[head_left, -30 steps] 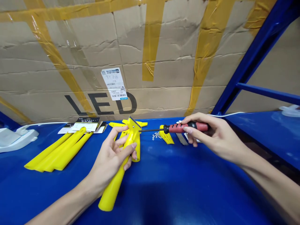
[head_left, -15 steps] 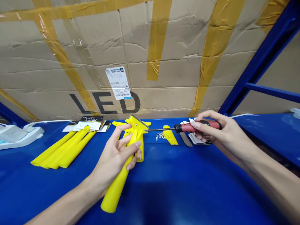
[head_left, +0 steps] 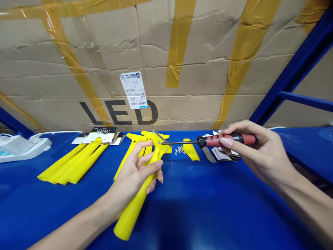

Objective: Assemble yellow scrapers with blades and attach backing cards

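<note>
My left hand (head_left: 140,170) is wrapped round a yellow scraper (head_left: 132,210), its head up and its handle slanting down to the left. A metal blade edge shows at the scraper's head. My right hand (head_left: 257,149) grips a red and black screwdriver (head_left: 214,140), held level. The screwdriver's tip meets a small screw on the scraper's head. Behind my left hand lie more yellow scrapers (head_left: 134,139), partly hidden. To their right are several small screws (head_left: 179,150), a bunch of small yellow pieces (head_left: 191,150) and grey blades (head_left: 208,155).
Several carded yellow scrapers (head_left: 75,163) lie on the left of the blue table (head_left: 195,208). A white power strip (head_left: 31,149) sits at the far left. Behind stands a large taped cardboard box (head_left: 203,100), with a blue metal frame (head_left: 291,74) at the right.
The screwdriver's tip has moved from the edge of the scraper's head onto its screw. The scraper's head has turned slightly. The whole view has shifted a little.
</note>
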A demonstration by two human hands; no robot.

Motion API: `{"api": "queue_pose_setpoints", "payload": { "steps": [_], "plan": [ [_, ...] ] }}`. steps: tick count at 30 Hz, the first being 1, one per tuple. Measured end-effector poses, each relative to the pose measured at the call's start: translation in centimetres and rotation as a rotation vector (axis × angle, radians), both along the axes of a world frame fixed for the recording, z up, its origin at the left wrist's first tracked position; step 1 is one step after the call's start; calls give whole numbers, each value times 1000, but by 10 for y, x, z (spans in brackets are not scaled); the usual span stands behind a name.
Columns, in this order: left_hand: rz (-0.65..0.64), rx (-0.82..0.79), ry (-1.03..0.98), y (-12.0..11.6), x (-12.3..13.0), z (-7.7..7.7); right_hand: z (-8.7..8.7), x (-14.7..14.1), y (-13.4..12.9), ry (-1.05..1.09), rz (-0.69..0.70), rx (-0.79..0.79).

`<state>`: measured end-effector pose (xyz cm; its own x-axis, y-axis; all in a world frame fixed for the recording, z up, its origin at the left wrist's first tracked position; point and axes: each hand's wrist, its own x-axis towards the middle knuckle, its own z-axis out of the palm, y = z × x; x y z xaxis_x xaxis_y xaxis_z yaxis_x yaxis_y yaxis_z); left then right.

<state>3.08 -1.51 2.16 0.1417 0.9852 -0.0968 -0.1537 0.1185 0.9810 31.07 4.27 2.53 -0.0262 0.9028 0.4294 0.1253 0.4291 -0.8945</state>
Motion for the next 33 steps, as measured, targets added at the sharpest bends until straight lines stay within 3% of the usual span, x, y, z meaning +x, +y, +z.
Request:
{"api": "queue_pose_setpoints", "payload": {
  "steps": [11, 15, 19, 22, 26, 31, 33],
  "plan": [
    [-6, -5, -14, -2, 1, 2, -4, -1, 0, -49, 4, -22],
    [24, 11, -17, -2, 2, 2, 1, -3, -2, -134, -38, 40],
    [85, 39, -37, -2, 2, 2, 10, -2, -8, -196, 65, 112],
    [110, 56, -33, -3, 3, 1, 13, -4, -11, -172, 88, 71],
    [137, 106, -1, -5, 3, 0, 11, -8, -13, -170, 6, 7],
    [165, 111, 40, -4, 4, 4, 14, -8, -12, -7, 233, -117],
    [161, 106, 56, -5, 5, 6, 14, -9, -11, 3, 199, -77]
  ]
}}
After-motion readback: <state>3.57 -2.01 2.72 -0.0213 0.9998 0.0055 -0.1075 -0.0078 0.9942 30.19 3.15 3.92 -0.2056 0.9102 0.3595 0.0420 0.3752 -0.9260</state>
